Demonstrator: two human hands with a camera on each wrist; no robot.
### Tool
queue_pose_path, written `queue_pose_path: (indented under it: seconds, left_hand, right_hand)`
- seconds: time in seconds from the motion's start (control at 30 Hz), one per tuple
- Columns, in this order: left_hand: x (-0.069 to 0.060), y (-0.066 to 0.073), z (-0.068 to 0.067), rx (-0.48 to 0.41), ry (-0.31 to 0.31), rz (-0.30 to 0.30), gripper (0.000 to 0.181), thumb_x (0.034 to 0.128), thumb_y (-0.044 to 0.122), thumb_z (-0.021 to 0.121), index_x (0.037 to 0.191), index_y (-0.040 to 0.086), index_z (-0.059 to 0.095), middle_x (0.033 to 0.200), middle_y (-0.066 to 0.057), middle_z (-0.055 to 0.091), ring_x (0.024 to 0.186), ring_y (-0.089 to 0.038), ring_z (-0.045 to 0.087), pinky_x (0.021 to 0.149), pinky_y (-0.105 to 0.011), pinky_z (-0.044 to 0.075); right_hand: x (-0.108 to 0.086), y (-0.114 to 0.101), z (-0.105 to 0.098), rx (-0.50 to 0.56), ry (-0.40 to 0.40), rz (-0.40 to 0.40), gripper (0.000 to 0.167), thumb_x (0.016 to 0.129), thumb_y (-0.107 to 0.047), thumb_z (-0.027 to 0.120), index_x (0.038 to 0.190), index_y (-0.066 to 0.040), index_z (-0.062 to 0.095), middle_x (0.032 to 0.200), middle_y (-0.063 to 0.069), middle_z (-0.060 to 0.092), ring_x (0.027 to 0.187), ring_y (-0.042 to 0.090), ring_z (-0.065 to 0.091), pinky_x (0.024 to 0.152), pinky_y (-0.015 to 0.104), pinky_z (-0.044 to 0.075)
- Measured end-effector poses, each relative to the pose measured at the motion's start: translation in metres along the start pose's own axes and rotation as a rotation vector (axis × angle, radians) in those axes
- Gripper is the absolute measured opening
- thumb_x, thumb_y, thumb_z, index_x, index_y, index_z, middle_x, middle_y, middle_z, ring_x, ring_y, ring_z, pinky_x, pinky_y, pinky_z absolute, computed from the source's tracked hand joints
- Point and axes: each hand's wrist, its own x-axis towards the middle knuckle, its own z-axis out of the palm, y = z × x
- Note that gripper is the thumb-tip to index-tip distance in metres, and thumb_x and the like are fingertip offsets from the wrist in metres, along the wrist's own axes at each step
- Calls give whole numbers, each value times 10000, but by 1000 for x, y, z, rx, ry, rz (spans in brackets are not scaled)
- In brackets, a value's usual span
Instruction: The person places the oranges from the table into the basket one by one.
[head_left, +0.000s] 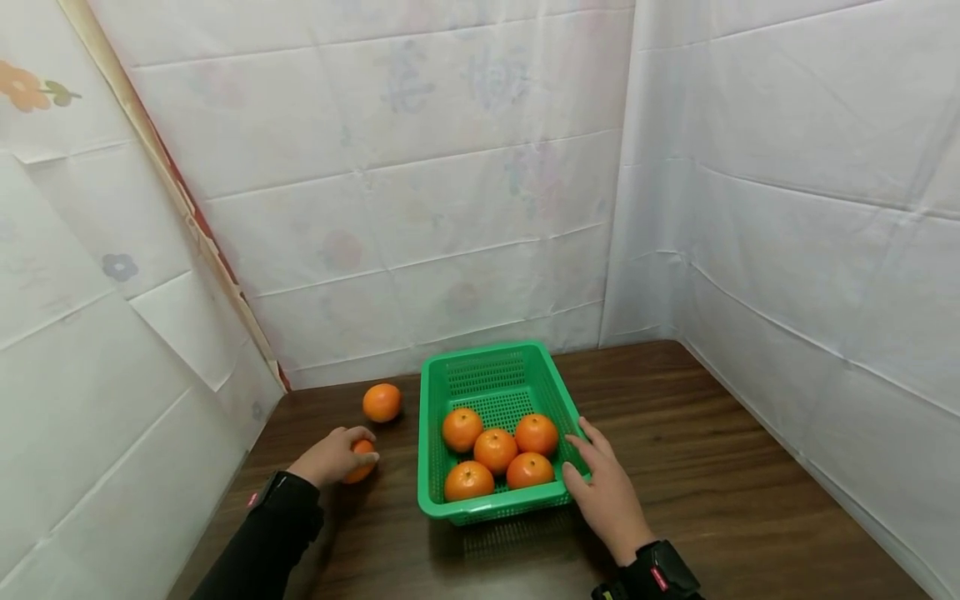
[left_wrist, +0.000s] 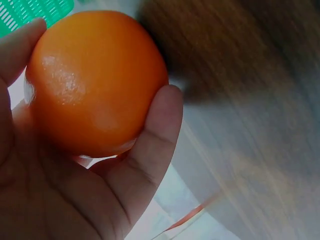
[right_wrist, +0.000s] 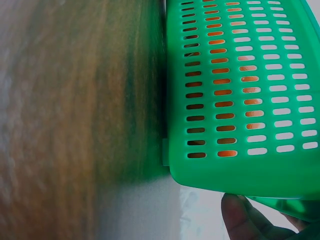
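My left hand (head_left: 334,457) grips an orange (head_left: 360,462) at the left of the table. In the left wrist view, thumb and fingers curl round the smooth, shiny orange (left_wrist: 97,82). A second orange (head_left: 382,402) lies loose on the table just beyond that hand. To the right stands a green plastic basket (head_left: 495,506) with several oranges (head_left: 495,451) gathered in its near half. My right hand (head_left: 607,497) holds the basket's near right corner, fingertips over the rim. The right wrist view shows the thumb against the slotted green wall (right_wrist: 280,177); the other fingers are mostly hidden.
Dark wood-grain table (head_left: 705,467) lies under everything, with bare surface to the right of the basket. White sheeting (head_left: 450,208) hangs behind the table and along both sides. The basket's far end stands near the back sheeting.
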Motion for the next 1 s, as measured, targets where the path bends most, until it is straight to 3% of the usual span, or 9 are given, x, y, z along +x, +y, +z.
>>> queue_pose_path:
  seconds: [0.27, 0.37, 0.5, 0.63, 0.83, 1.0]
  left_hand:
    - [-3, 10, 7, 65, 51, 75, 396, 935, 375, 829, 1276, 199, 730, 1263, -184, 640, 967, -234, 612, 852, -440, 599]
    - [-4, 17, 12, 71, 68, 88, 391, 892, 313, 871, 1243, 198, 743, 1210, -157, 634, 920, -244, 607, 788, -420, 593]
    - [-3, 22, 16, 98, 85, 67, 479, 798, 244, 950, 1222, 212, 731, 1159, -140, 605, 871, -287, 601, 710, -404, 586]
    - [-4, 17, 20, 109, 93, 36, 654, 716, 170, 1000, 1283, 192, 675, 1152, -168, 579, 835, -274, 603, 689, -395, 591]
    - [-4, 9, 21, 124, 117, 31, 664, 773, 309, 960, 1325, 141, 630, 1100, -172, 601, 795, -218, 595, 667, -348, 569]
    - [-4, 16, 22, 144, 130, 19, 563, 890, 496, 842, 1279, 131, 660, 1016, -131, 639, 767, -218, 580, 628, -342, 524]
  right_hand:
    - [-1, -1, 1, -3, 9, 6, 470, 1071, -257, 616, 1512, -98, 594, 1770, 0, 264, 1602, 356, 347, 1259, 700, 419]
    - [-1, -1, 1, -5, 12, 3, 464, 1072, -256, 616, 1507, -96, 598, 1769, 3, 268, 1600, 356, 351, 1258, 701, 420]
    - [-1, -2, 0, -3, 11, 0, 465, 1070, -257, 616, 1505, -92, 599, 1768, -1, 267, 1601, 357, 349, 1259, 702, 418]
    - [-2, -4, 0, 3, 3, 4, 466, 1068, -260, 611, 1501, -86, 601, 1770, 5, 262, 1601, 362, 348, 1261, 698, 417]
    - [-2, -6, -2, 4, 0, -4, 459, 1076, -273, 599, 1499, -95, 602, 1774, 17, 258, 1590, 373, 365, 1236, 699, 444]
    - [-3, -7, -2, -2, 9, -25, 449, 1079, -270, 591, 1492, -95, 609, 1771, 45, 267, 1583, 389, 370, 1220, 713, 452]
